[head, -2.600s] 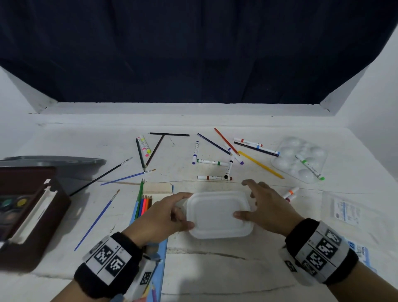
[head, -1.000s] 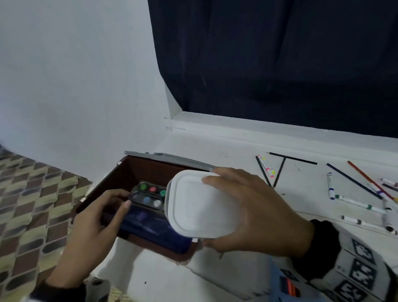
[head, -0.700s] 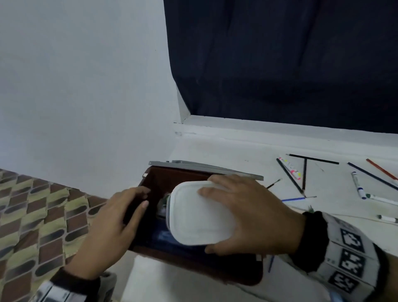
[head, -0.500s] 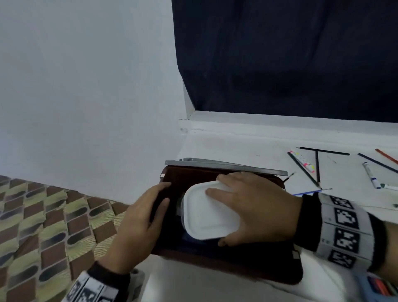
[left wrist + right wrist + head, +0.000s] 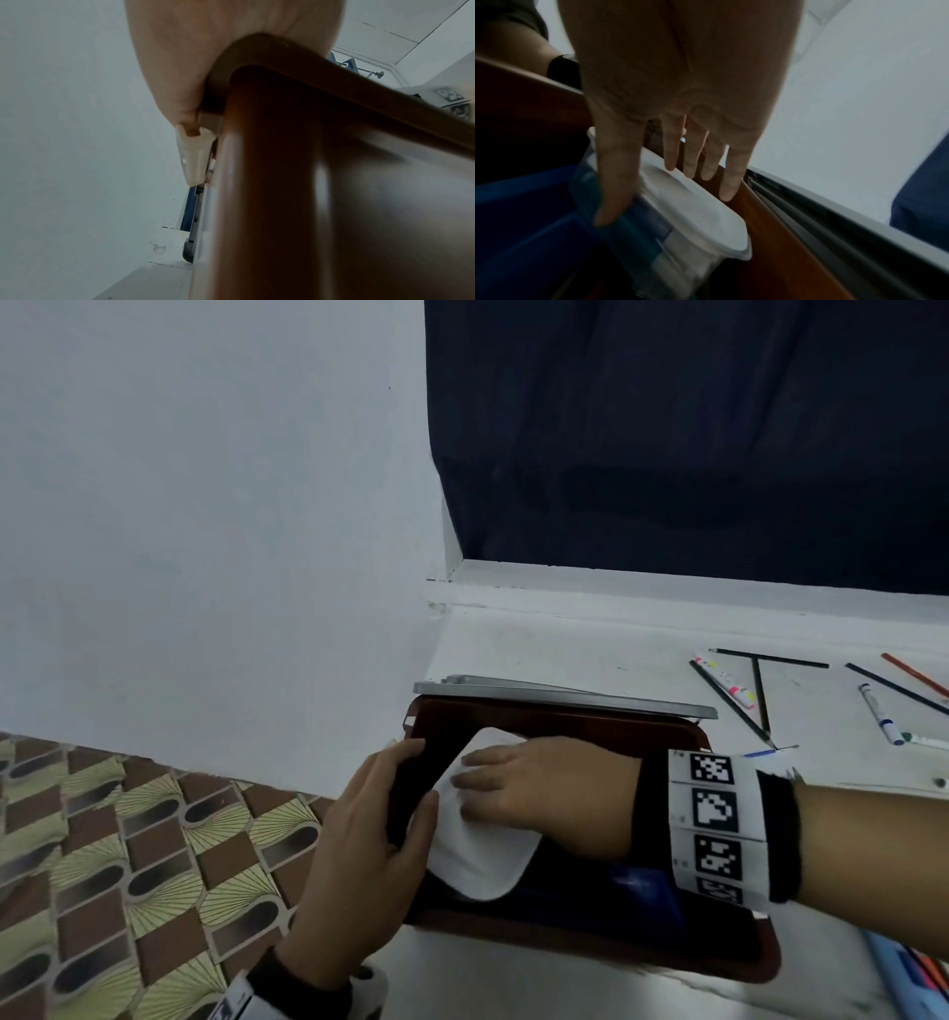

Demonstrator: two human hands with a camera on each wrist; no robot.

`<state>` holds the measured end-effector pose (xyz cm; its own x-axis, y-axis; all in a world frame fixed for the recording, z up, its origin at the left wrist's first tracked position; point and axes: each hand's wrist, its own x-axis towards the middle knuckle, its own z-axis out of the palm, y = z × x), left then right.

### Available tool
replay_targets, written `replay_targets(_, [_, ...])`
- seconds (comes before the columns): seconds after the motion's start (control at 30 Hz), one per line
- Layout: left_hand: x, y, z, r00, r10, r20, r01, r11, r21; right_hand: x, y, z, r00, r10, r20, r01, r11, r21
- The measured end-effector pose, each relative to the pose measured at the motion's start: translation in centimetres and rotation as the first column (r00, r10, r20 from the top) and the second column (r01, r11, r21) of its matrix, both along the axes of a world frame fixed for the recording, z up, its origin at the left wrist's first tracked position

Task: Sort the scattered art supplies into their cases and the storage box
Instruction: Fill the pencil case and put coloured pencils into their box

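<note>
The brown storage box (image 5: pixel 565 721) stands open at the table's left end. My right hand (image 5: pixel 493 788) holds a white lidded plastic container (image 5: pixel 477 860), tilted, inside the box's left part. In the right wrist view the thumb grips the container (image 5: pixel 693 205) by its side, the fingers (image 5: pixel 693 162) lie across its lid, and the box wall (image 5: pixel 770 233) runs beside it. My left hand (image 5: pixel 411 783) grips the box's left wall, fingers hooked over the rim. The left wrist view shows the palm (image 5: pixel 205 60) against the box corner (image 5: pixel 270 162), above a white latch (image 5: pixel 192 158).
A grey lid (image 5: pixel 565 695) lies behind the box. A blue tray (image 5: pixel 642 891) sits inside it. Pencils and markers (image 5: pixel 729 685) are scattered on the table to the right. A blue pencil case (image 5: pixel 914 978) is at the bottom right. Patterned floor (image 5: pixel 128 839) lies beyond the table's left edge.
My right hand carried the container from the table's middle to the box and lowered it inside. My left hand let go of the container and took hold of the box's left wall.
</note>
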<state>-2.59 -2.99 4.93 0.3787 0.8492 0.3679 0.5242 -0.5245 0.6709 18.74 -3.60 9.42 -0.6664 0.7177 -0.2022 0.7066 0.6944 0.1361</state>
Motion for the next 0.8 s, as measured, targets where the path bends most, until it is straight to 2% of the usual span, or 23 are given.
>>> replay_targets(0.1, [0.0,0.0,0.0,1.000,-0.002,-0.010,0.002,1.000,-0.012,0.1,-0.3,0.4,0.983,-0.164,0.087,0.147,0.974,0.172])
replay_targets(0.2, [-0.1,0.0,-0.1,1.000,-0.014,-0.017,0.014,1.000,-0.018,0.6,-0.9,1.2,0.935,-0.336,0.111,0.325,0.940,0.104])
replay_targets(0.27, [-0.1,0.0,-0.2,1.000,-0.019,-0.025,0.018,1.000,-0.019,0.7,-1.1,1.3,0.912,-0.386,0.140,0.377,0.922,0.086])
replay_targets(0.6, [-0.4,0.0,-0.3,0.993,-0.054,-0.102,0.056,0.998,0.015,-1.1,0.4,2.1,0.917,-0.370,0.147,0.350,0.925,0.146])
replay_targets(0.8, [-0.3,-0.6,0.9,0.980,-0.099,-0.172,0.103,0.994,0.019,-0.4,-2.1,3.1,0.941,-0.339,-0.020,0.336,0.922,0.191])
